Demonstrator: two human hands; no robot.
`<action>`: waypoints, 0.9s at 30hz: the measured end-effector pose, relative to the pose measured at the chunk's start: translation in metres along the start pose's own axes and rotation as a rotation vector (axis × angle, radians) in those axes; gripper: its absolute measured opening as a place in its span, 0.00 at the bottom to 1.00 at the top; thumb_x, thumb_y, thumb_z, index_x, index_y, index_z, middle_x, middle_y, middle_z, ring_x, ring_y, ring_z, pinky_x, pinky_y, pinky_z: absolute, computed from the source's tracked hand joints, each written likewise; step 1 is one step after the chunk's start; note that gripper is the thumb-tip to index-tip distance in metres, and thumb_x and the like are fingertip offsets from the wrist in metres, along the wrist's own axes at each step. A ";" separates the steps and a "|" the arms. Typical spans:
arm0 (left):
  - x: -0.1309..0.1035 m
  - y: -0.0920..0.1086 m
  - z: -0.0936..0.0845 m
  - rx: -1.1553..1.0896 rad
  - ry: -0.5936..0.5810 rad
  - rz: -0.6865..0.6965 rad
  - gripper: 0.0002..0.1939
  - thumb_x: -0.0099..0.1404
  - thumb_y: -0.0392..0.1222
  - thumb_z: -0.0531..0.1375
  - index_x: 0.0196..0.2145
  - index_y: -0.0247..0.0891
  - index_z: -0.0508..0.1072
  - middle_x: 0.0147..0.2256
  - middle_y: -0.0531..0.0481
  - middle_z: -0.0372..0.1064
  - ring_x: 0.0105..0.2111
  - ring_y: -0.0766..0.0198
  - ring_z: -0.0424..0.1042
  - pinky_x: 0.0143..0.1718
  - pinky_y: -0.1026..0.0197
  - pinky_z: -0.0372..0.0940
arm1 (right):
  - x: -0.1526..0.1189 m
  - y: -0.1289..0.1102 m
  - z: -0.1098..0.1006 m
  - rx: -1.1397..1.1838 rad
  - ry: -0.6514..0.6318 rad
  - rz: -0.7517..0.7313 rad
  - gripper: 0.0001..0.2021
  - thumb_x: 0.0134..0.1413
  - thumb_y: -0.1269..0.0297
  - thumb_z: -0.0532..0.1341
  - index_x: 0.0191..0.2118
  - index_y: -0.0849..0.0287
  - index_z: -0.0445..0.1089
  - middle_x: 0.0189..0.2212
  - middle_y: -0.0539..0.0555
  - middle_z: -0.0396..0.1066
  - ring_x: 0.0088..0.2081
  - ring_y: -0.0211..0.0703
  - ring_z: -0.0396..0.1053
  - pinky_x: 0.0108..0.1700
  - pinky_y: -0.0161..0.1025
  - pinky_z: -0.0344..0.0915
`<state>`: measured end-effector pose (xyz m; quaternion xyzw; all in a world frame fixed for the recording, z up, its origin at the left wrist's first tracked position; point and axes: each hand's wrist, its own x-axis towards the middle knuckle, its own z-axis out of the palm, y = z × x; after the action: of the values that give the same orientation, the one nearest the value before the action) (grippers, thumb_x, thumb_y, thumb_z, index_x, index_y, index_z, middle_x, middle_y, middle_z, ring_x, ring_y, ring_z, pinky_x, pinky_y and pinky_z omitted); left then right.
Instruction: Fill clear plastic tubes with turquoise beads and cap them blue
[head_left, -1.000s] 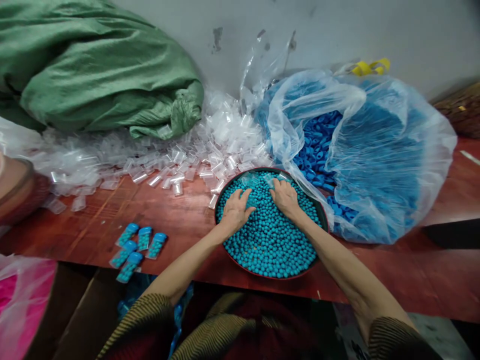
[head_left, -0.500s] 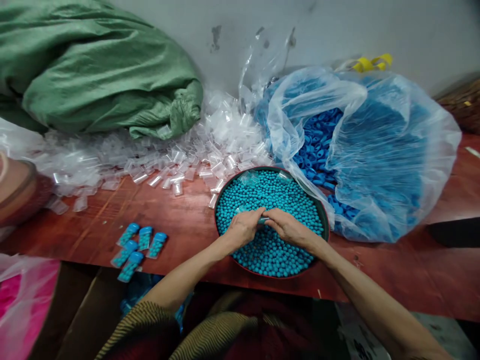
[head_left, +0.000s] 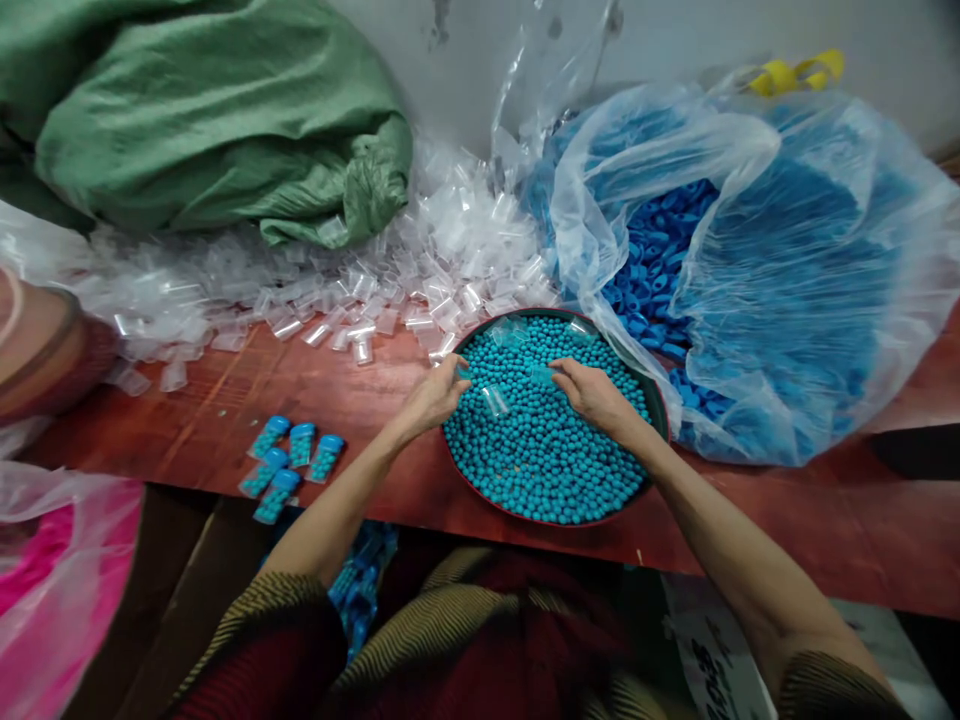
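Observation:
A round tray with a dark red rim is full of turquoise beads. Over its left edge, my left hand is closed, with a small bluish thing at the fingertips that is too blurred to name. Above the beads on the right, my right hand pinches a small clear plastic container. Another clear container lies on the beads between my hands. Left of the tray, several bead-filled containers with blue caps lie near the table's front edge.
Clear empty containers are heaped along the back, partly under a green sack. An open plastic bag of blue caps stands against the tray's right side. A tub sits at the left; pink-filled plastic is below it.
My hands were together over the middle of the tray around a small capped container. Now they are apart, the left moved left to the rim and the right slightly up and right.

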<state>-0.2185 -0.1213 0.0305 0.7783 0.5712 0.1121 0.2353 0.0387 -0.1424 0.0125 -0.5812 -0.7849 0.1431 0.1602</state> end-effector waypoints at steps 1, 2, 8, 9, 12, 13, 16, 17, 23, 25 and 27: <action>-0.002 -0.003 0.000 -0.060 -0.011 0.042 0.15 0.62 0.40 0.53 0.48 0.37 0.63 0.38 0.46 0.70 0.39 0.57 0.70 0.41 0.56 0.65 | 0.003 -0.002 0.002 -0.022 0.041 0.033 0.14 0.62 0.65 0.50 0.50 0.62 0.64 0.43 0.60 0.71 0.44 0.49 0.68 0.43 0.42 0.62; -0.005 -0.006 0.000 -0.107 -0.012 0.082 0.15 0.62 0.39 0.53 0.47 0.37 0.64 0.39 0.46 0.70 0.41 0.57 0.70 0.43 0.55 0.65 | 0.005 -0.008 0.004 -0.070 0.089 0.058 0.14 0.61 0.65 0.51 0.50 0.63 0.64 0.45 0.63 0.70 0.46 0.52 0.67 0.44 0.44 0.61; -0.024 -0.013 0.015 -0.227 0.109 0.118 0.16 0.61 0.35 0.51 0.48 0.36 0.62 0.41 0.45 0.68 0.43 0.59 0.69 0.47 0.53 0.65 | 0.006 -0.065 0.031 -0.258 -0.037 -0.136 0.14 0.59 0.60 0.54 0.47 0.60 0.66 0.42 0.63 0.69 0.43 0.54 0.64 0.42 0.46 0.59; -0.028 -0.013 0.018 -0.214 0.099 0.153 0.15 0.61 0.34 0.51 0.47 0.36 0.63 0.42 0.44 0.67 0.45 0.59 0.68 0.48 0.52 0.65 | 0.006 -0.070 0.037 -0.274 -0.083 -0.170 0.13 0.59 0.60 0.55 0.46 0.60 0.66 0.40 0.62 0.69 0.41 0.53 0.65 0.40 0.45 0.59; -0.035 -0.013 0.028 -0.111 0.062 0.290 0.13 0.60 0.32 0.53 0.43 0.36 0.66 0.51 0.39 0.62 0.55 0.54 0.61 0.55 0.47 0.59 | 0.007 -0.070 0.048 -0.253 -0.136 -0.221 0.11 0.60 0.65 0.53 0.46 0.61 0.65 0.39 0.60 0.69 0.41 0.50 0.66 0.40 0.42 0.61; -0.037 -0.011 0.032 -0.065 0.052 0.327 0.12 0.59 0.32 0.54 0.42 0.35 0.67 0.55 0.38 0.58 0.59 0.51 0.55 0.58 0.44 0.56 | 0.007 -0.065 0.050 -0.204 -0.135 -0.232 0.11 0.60 0.66 0.52 0.47 0.61 0.65 0.40 0.60 0.69 0.41 0.49 0.66 0.41 0.41 0.62; -0.036 -0.004 0.044 0.029 0.004 0.399 0.09 0.58 0.32 0.55 0.39 0.33 0.67 0.60 0.36 0.50 0.64 0.45 0.44 0.61 0.41 0.51 | 0.005 -0.048 0.048 0.035 -0.115 -0.245 0.12 0.60 0.68 0.52 0.49 0.60 0.65 0.43 0.58 0.71 0.45 0.45 0.68 0.46 0.40 0.63; -0.034 -0.001 0.048 0.039 -0.021 0.418 0.09 0.58 0.32 0.56 0.38 0.33 0.66 0.60 0.36 0.51 0.64 0.45 0.45 0.61 0.42 0.51 | 0.003 -0.044 0.047 0.112 -0.112 -0.230 0.13 0.60 0.69 0.53 0.49 0.60 0.65 0.43 0.57 0.72 0.45 0.44 0.69 0.46 0.40 0.64; -0.024 0.014 0.066 -0.006 -0.074 0.402 0.12 0.58 0.30 0.52 0.41 0.34 0.64 0.42 0.40 0.67 0.46 0.54 0.67 0.47 0.50 0.65 | -0.011 -0.037 0.042 0.169 -0.182 -0.124 0.15 0.57 0.72 0.54 0.50 0.62 0.66 0.46 0.60 0.72 0.47 0.45 0.70 0.49 0.42 0.64; -0.023 0.019 0.069 0.005 -0.066 0.357 0.16 0.58 0.30 0.52 0.45 0.34 0.62 0.40 0.42 0.67 0.43 0.55 0.68 0.45 0.51 0.65 | -0.015 -0.040 0.040 0.108 -0.235 -0.140 0.14 0.57 0.73 0.53 0.48 0.62 0.67 0.45 0.60 0.73 0.46 0.44 0.70 0.49 0.41 0.64; -0.023 0.023 0.071 0.046 -0.080 0.313 0.19 0.58 0.32 0.54 0.49 0.33 0.60 0.43 0.41 0.66 0.45 0.54 0.67 0.46 0.51 0.64 | -0.016 -0.040 0.035 0.047 -0.284 -0.170 0.12 0.56 0.73 0.54 0.45 0.61 0.69 0.42 0.58 0.73 0.45 0.43 0.70 0.47 0.38 0.64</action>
<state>-0.1749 -0.1650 -0.0170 0.8667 0.4357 0.1032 0.2200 -0.0061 -0.1702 -0.0041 -0.4827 -0.8424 0.2283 0.0728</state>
